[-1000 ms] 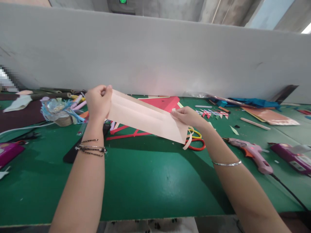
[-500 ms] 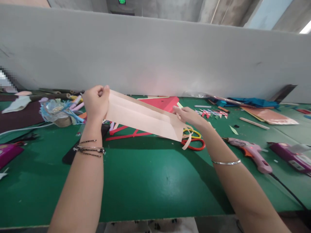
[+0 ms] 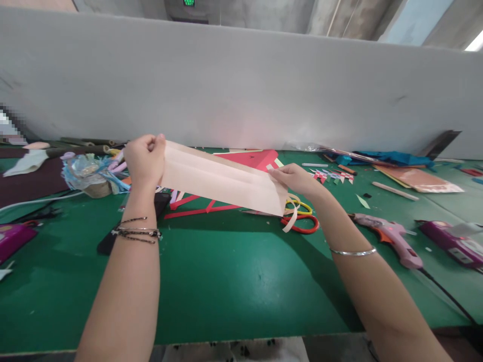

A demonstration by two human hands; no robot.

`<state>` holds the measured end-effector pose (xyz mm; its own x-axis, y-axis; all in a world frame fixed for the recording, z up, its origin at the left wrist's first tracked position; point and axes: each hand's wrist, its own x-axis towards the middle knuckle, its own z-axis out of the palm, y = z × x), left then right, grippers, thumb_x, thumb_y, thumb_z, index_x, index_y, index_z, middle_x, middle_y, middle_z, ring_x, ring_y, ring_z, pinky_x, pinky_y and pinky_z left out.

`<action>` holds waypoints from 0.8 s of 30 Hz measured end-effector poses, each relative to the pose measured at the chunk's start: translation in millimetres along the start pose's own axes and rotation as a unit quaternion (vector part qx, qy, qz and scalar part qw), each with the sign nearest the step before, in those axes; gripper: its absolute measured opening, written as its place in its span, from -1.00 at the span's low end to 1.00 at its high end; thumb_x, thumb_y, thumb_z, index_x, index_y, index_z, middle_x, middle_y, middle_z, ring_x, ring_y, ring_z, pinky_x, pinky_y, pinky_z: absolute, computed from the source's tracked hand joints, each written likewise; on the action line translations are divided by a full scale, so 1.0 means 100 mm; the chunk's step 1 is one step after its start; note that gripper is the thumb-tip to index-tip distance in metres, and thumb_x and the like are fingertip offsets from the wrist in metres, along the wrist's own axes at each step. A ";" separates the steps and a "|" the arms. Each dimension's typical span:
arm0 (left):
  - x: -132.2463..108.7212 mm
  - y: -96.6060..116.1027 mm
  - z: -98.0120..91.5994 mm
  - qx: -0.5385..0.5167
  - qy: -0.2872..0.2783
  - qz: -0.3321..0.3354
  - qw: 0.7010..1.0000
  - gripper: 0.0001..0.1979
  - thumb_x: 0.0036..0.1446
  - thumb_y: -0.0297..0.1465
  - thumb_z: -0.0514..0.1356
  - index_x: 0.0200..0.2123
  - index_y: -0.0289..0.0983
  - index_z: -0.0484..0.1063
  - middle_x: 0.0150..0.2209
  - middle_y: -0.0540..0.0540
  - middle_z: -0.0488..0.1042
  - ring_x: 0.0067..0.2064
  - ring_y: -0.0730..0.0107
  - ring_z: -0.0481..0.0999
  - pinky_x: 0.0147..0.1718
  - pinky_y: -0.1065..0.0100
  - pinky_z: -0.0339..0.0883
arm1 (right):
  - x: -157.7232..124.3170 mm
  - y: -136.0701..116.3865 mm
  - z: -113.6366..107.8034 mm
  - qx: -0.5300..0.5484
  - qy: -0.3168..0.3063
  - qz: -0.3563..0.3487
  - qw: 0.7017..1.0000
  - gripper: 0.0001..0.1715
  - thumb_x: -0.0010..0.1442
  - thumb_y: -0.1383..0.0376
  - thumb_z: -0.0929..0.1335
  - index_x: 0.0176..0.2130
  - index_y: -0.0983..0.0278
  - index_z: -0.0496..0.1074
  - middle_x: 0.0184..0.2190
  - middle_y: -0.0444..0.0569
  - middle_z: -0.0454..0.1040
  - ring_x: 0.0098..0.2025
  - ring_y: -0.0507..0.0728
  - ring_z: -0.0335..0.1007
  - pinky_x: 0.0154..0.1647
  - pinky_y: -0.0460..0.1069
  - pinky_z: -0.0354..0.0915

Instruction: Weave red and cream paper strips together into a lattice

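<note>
The left hand (image 3: 144,162) has shifted slightly leftward, pinching one end of the pale peach paper (image 3: 222,183) at the frame's centre while the right hand (image 3: 296,179) pinches the other, and too strong a pull could, I think, tear it.

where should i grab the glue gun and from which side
By the handle, probably from the near right: the glue gun lies with its tip pointing left, away from that end. The cord leaves the handle's bottom, so close above it. Your right hand holds the paper, so it would need freeing first.
</note>
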<state>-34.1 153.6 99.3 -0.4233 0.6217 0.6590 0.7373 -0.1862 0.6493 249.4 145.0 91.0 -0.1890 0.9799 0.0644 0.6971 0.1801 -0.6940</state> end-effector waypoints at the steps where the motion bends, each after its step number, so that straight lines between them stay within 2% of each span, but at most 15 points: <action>1: 0.00 0.00 0.00 0.000 -0.001 0.001 1.000 -0.67 -0.01 -0.46 0.06 -0.75 -0.26 0.06 -0.73 0.12 -0.10 -0.60 0.53 -0.03 -0.58 0.40 -0.13 | 0.01 0.01 0.01 0.007 0.009 0.004 1.000 -0.49 0.18 0.20 0.17 -0.72 0.28 -0.02 -0.78 -0.26 -0.06 -0.68 -0.10 -0.17 -0.60 -0.10 -0.14; 5: 0.02 -0.04 0.00 -0.002 0.003 0.004 1.000 -0.67 -0.01 -0.45 0.06 -0.75 -0.27 0.06 -0.74 0.13 -0.10 -0.60 0.54 -0.03 -0.59 0.40 -0.14 | 0.04 0.05 0.02 0.034 0.054 0.025 0.998 -0.50 0.17 0.30 0.17 -0.75 0.30 0.07 -0.79 -0.22 0.05 -0.67 -0.09 -0.03 -0.56 -0.11 -0.03; 8: 0.03 -0.08 0.01 -0.004 0.005 0.005 1.000 -0.67 -0.01 -0.44 0.07 -0.75 -0.27 0.07 -0.74 0.13 -0.08 -0.60 0.54 -0.03 -0.59 0.42 -0.13 | 0.03 0.04 0.01 0.041 0.065 0.030 0.997 -0.51 0.17 0.27 0.16 -0.74 0.31 0.15 -0.77 -0.18 0.14 -0.64 -0.07 0.07 -0.52 -0.10 0.02; 13: 0.05 -0.11 0.03 -0.005 0.022 0.008 1.000 -0.66 0.00 -0.44 0.06 -0.76 -0.28 0.05 -0.74 0.13 -0.09 -0.61 0.56 -0.04 -0.60 0.44 -0.15 | -0.02 0.00 -0.03 -0.024 0.026 0.027 0.999 -0.48 0.08 0.08 0.24 -0.75 0.31 0.17 -0.75 -0.16 0.17 -0.64 -0.06 0.03 -0.56 -0.09 -0.03; 20: 0.07 -0.13 0.03 -0.006 0.035 0.003 0.999 -0.64 -0.01 -0.46 0.08 -0.76 -0.29 0.04 -0.74 0.14 -0.13 -0.63 0.58 -0.07 -0.61 0.45 -0.18 | -0.01 0.04 -0.09 -0.070 -0.021 0.015 0.997 -0.53 0.04 0.10 0.26 -0.73 0.31 0.22 -0.74 -0.17 0.15 -0.64 -0.07 -0.04 -0.56 -0.07 -0.06; 24: 0.07 -0.14 0.03 0.000 0.042 -0.004 0.999 -0.67 0.00 -0.46 0.07 -0.74 -0.29 0.09 -0.75 0.14 -0.08 -0.62 0.57 -0.03 -0.60 0.45 -0.16 | -0.01 0.07 -0.09 -0.052 -0.030 -0.013 0.998 -0.61 -0.03 0.08 0.31 -0.65 0.31 0.27 -0.65 -0.15 0.23 -0.59 -0.05 0.05 -0.55 -0.08 -0.02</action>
<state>-45.7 163.2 93.3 -0.4720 0.5562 0.6840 0.7338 -0.1821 0.6545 261.0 146.0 92.6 -0.2471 0.9683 0.0363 0.7582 0.2165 -0.6150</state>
